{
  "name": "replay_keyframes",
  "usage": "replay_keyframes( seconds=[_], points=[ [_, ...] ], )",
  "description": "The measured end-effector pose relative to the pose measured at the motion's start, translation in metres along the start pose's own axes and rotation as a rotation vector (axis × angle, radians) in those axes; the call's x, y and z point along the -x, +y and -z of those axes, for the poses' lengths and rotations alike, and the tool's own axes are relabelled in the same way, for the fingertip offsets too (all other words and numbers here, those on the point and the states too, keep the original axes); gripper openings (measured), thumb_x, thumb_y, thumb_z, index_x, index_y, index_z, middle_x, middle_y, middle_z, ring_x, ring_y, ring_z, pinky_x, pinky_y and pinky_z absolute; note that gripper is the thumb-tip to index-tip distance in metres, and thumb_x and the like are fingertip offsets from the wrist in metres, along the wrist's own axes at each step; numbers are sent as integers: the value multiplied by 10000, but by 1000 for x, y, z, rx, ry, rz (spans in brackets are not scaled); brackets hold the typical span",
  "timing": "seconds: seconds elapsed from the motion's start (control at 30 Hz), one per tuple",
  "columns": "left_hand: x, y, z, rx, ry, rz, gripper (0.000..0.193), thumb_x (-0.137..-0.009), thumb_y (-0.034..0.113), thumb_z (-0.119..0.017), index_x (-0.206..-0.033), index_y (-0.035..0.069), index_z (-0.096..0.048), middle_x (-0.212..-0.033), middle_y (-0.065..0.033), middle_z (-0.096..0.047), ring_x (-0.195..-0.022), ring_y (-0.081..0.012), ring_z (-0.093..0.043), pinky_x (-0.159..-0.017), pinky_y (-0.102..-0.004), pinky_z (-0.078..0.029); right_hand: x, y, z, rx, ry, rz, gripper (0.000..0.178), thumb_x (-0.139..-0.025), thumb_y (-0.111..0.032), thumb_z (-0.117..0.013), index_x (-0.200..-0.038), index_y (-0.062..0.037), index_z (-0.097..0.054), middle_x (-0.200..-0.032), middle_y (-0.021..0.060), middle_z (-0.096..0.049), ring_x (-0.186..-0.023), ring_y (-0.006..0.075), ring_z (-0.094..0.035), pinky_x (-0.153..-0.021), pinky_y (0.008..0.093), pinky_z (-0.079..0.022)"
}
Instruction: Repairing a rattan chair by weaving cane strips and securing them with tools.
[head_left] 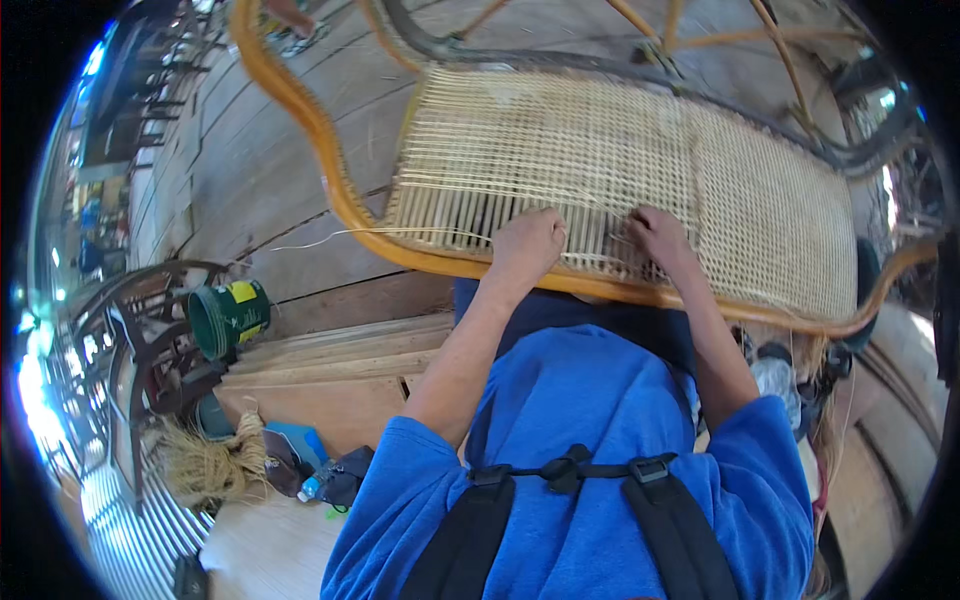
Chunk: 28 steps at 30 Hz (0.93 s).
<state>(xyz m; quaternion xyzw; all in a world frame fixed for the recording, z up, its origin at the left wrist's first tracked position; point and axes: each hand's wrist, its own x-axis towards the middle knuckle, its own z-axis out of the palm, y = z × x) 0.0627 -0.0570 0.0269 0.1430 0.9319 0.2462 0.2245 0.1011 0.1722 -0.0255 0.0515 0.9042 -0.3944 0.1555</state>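
In front of me is a curved wooden furniture frame (330,150) with a woven cane panel (570,130) across it. The panel's right part is densely woven; near its front left edge, bare parallel cane strands (450,212) show gaps between them. My left hand (530,245) is closed low over this gapped strip, where a loose cane strand (345,232) trailing in from the left runs to it. Farther right, my right hand (662,242) rests at the end of the strip with its fingers curled into the weave. Whatever sits between the right fingertips is hidden.
Lower left, a green bucket (228,318) lies tipped near dark curved furniture parts (135,340). A bundle of pale fibre (205,465) and a small dark bag (345,475) lie below wooden planks (340,350). A clear plastic bottle (775,380) stands by my right elbow.
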Motion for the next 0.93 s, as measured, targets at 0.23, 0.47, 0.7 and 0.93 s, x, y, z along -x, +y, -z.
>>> replay_keyframes(
  seconds=[0.23,0.47,0.7,0.93],
  points=[
    [-11,31,-50,-98,24,-46,174,-825,243,-560,-854,91,-639,-870,-120,-615,-818,-304,-608,-694,-419,-493,9,0,-6,-91,-57,-156,220,-817,-241,-583,-902,-46,-637,-839,187,-639,-791,346,-617,-724,414,-485],
    [-10,46,-63,-438,35,-8,149,-788,235,-629,-833,93,-641,-841,-137,-616,-772,-295,-626,-638,-427,-505,9,-5,-6,-45,-62,-169,223,-795,-254,-580,-855,-46,-631,-838,185,-635,-777,342,-618,-712,412,-492],
    [-33,35,-48,72,-198,302,178,-755,219,-647,-692,53,-640,-601,-110,-610,-611,-226,-622,-585,-361,-477,5,-1,-7,-33,-66,-107,230,-789,-245,-568,-863,-44,-650,-824,190,-643,-779,336,-627,-731,409,-498],
    [-31,35,-54,95,-188,424,175,-738,253,-624,-725,84,-667,-768,-137,-666,-759,-284,-647,-723,-370,-503,2,0,-1,-68,-115,-118,252,-772,-259,-603,-848,-22,-646,-791,204,-638,-731,309,-641,-694,397,-502]
  ],
)
